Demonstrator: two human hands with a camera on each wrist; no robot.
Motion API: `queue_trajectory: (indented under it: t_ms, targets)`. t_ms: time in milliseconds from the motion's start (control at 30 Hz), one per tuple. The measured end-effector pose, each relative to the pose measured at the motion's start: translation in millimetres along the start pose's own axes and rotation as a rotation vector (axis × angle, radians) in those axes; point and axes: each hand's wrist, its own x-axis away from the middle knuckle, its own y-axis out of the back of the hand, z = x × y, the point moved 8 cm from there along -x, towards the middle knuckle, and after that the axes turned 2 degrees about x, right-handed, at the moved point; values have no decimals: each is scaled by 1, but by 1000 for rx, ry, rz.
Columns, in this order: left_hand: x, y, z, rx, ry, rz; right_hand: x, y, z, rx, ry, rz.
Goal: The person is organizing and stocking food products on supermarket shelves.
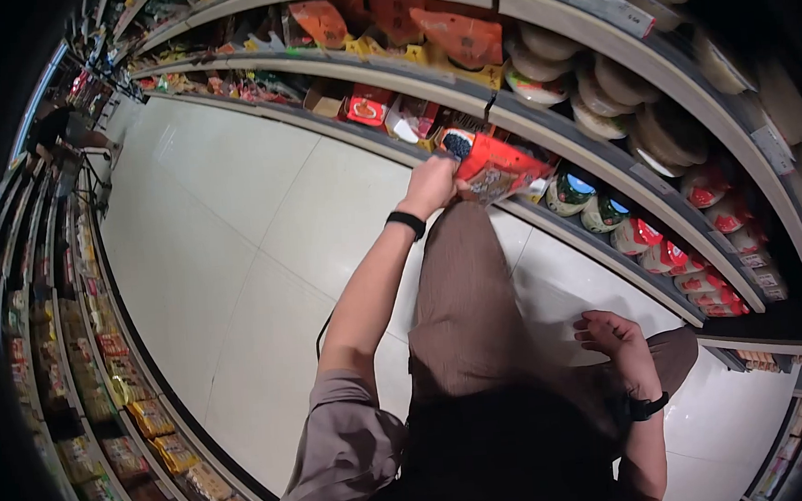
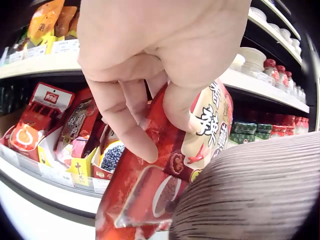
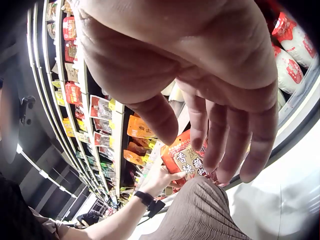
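My left hand [image 1: 432,186] pinches the edge of a red packet [image 1: 501,163] in front of the low shelf, just past the raised knee. In the left wrist view the thumb and fingers of the left hand [image 2: 150,65] grip the red and beige packet [image 2: 135,187], which has dark lettering and a chili picture. The right hand [image 1: 611,334] hangs over the other leg, holding nothing, its fingers loosely bent. Seen from the right wrist, the fingers of the right hand [image 3: 200,90] hang down, and the packet [image 3: 184,159] shows beyond them.
Boxes of red packets [image 2: 42,122] line the bottom shelf, with jars [image 1: 570,192] and red-and-white bags [image 1: 637,235] to the right. Stacked bowls [image 1: 626,108] stand above. Another shelf row [image 1: 105,360] runs along the left, across the tiled floor [image 1: 227,252]. A person [image 1: 68,131] stands far off.
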Motion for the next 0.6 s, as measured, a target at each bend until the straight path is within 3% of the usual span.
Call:
queue_trajectory:
  t_ms: [200, 300, 500, 533, 600]
  targets:
    - [-4, -6, 56, -26, 152, 110, 5, -4, -5, 26, -66, -23]
    - [1, 7, 98, -51, 232, 44, 4, -2, -13, 26, -94, -29]
    - [-9, 68, 111, 134, -135, -194, 0, -5, -13, 34, -113, -63]
    - [-14, 77, 111, 48, -119, -171, 0, -6, -15, 25, -116, -56]
    - [-24, 98, 105, 76, -367, -258, 2, -6, -20, 14, -120, -58]
